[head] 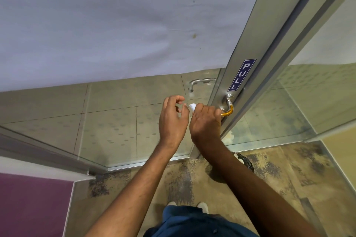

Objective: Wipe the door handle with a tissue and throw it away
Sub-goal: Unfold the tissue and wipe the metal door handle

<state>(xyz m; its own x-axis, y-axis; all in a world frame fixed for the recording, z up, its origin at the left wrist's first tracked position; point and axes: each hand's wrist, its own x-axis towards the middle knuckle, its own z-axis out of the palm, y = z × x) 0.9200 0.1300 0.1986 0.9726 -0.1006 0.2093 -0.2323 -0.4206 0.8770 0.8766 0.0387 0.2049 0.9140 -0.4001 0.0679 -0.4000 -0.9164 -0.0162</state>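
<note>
Left hand: your left hand [172, 119] sits centre frame, grip loosely open, fingers curled, holding nothing.
Tissue: the white tissue [192, 106] shows just right of it, at the top of your right fist.
Right hand: your right hand [206, 120] has its grip wrapped tight over the tissue and door handle [228, 108].
Sign: PULL label [241, 75], upper right of the handle.

Left hand [173, 119] just left of right hand [206, 121] on door handle [228, 108].

Glass panels in aluminium framing [256, 48], pale wall [115, 15], mottled tan floor [289, 175] — purple surface [32, 206] lower left
</note>
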